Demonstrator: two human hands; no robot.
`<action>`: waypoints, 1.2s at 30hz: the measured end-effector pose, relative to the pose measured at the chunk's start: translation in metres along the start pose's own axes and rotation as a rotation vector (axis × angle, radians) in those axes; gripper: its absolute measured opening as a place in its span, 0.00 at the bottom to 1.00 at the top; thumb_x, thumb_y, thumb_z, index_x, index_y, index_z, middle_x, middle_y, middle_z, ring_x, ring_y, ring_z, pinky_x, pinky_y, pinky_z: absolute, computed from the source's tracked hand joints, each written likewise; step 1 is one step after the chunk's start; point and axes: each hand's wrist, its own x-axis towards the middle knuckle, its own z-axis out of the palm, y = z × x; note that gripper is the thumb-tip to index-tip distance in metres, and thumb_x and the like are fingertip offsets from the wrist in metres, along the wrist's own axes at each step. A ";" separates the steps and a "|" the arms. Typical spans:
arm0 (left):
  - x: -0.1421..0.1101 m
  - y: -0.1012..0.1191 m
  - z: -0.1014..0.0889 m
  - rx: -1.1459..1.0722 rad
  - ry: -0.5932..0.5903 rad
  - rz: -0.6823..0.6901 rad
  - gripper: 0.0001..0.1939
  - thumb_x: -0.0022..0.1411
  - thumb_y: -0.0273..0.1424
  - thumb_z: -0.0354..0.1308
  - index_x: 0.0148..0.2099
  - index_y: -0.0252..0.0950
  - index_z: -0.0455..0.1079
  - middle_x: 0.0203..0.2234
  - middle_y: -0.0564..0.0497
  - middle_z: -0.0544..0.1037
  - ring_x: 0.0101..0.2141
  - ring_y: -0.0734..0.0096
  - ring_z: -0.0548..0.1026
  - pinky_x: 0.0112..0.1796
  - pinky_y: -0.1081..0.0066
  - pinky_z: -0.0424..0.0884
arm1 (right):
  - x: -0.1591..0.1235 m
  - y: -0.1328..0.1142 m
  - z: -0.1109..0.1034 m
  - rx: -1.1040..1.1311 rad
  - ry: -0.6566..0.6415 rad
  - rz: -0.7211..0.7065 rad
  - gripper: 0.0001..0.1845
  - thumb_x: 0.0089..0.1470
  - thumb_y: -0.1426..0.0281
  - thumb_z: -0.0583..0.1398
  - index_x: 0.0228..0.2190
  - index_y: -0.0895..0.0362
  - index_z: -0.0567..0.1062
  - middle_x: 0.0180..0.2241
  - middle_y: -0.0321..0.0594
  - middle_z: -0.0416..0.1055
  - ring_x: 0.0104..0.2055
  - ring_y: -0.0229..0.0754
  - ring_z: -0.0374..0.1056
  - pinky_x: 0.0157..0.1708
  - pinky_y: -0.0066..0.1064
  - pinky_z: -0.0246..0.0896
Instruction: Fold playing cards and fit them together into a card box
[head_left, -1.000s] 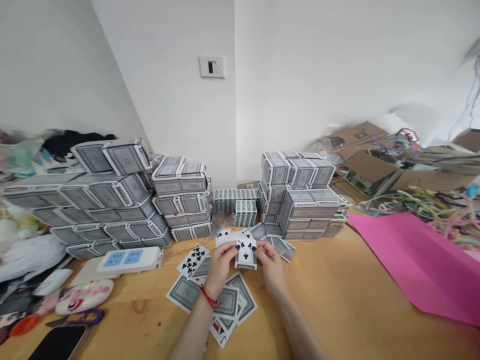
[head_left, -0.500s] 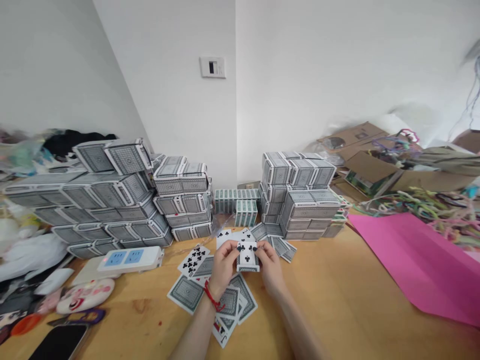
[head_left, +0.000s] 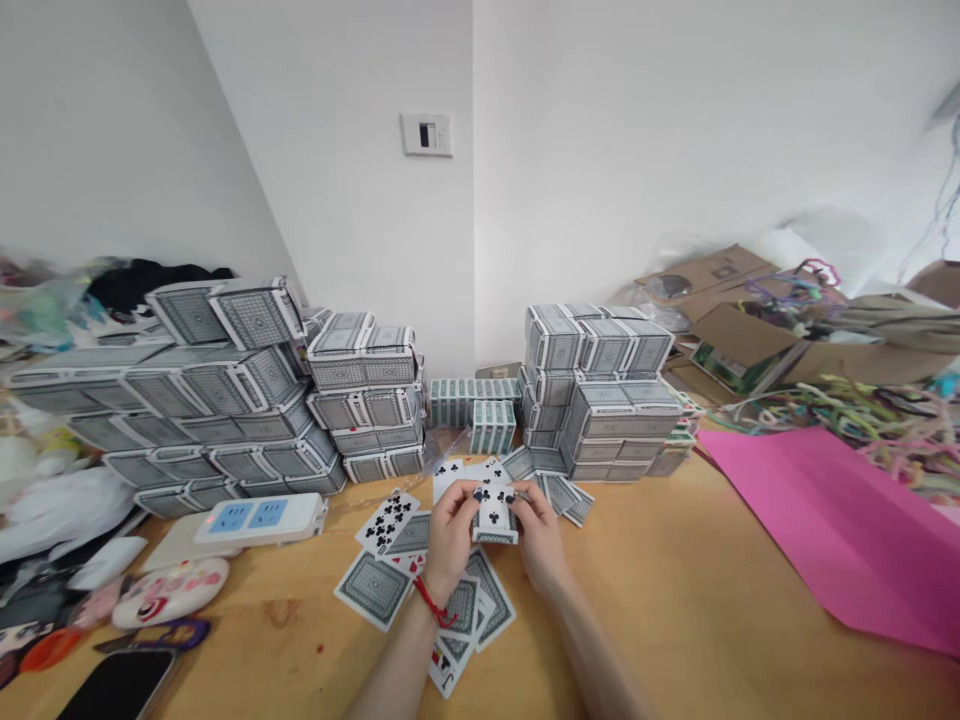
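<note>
Between my two hands is a playing card [head_left: 493, 512], a five of clubs, face up with its near edge folded down so the patterned back shows. My left hand [head_left: 451, 535] pinches its left side, and a red cord bracelet circles that wrist. On the other side my right hand [head_left: 537, 530] pinches the right edge. Loose cards lie around the left hand: a ten of clubs [head_left: 388, 522], a face-down card [head_left: 373, 588] and a jack [head_left: 448, 668] among them. More face-down cards [head_left: 559, 490] lie beyond the right hand.
Stacked blocks of folded cards rise at left [head_left: 247, 375], centre-left [head_left: 364, 350] and right [head_left: 622, 410]. Green-patterned card blocks [head_left: 493, 427] stand between. A power strip [head_left: 262, 518], phone [head_left: 116, 685] and utility knife [head_left: 161, 634] lie left; pink paper [head_left: 832, 530] and a cardboard box [head_left: 750, 340] are right.
My hands stay on the five of clubs with almost no movement. The left fingers have shifted slightly on its upper left corner, and the left wrist has moved a little to the right.
</note>
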 end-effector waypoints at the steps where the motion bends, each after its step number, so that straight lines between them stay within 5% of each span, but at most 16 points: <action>1: 0.000 -0.001 0.000 0.013 0.010 0.012 0.05 0.50 0.28 0.50 0.29 0.34 0.66 0.21 0.56 0.66 0.24 0.76 0.64 0.26 0.77 0.60 | 0.000 0.001 0.000 -0.002 0.001 -0.003 0.04 0.41 0.69 0.55 0.25 0.55 0.67 0.19 0.29 0.60 0.20 0.34 0.54 0.20 0.24 0.49; 24: 0.002 -0.005 0.000 0.158 -0.013 0.070 0.09 0.48 0.26 0.47 0.29 0.35 0.67 0.22 0.55 0.69 0.25 0.74 0.66 0.26 0.76 0.61 | 0.000 0.007 0.003 0.173 0.022 0.082 0.04 0.38 0.71 0.55 0.24 0.53 0.67 0.19 0.30 0.60 0.20 0.35 0.55 0.19 0.24 0.49; 31: 0.002 0.002 -0.011 0.226 -0.072 0.125 0.09 0.50 0.27 0.46 0.28 0.36 0.68 0.25 0.53 0.72 0.28 0.72 0.68 0.29 0.75 0.62 | 0.000 0.004 0.003 0.256 -0.049 0.286 0.11 0.40 0.63 0.56 0.27 0.56 0.70 0.20 0.33 0.65 0.22 0.37 0.61 0.21 0.26 0.54; 36: 0.006 0.003 -0.021 0.274 -0.149 0.175 0.11 0.50 0.26 0.47 0.29 0.36 0.71 0.28 0.51 0.74 0.33 0.68 0.70 0.36 0.72 0.63 | 0.000 0.001 0.003 0.232 -0.098 0.327 0.10 0.39 0.63 0.61 0.19 0.57 0.68 0.14 0.30 0.61 0.17 0.33 0.58 0.19 0.25 0.53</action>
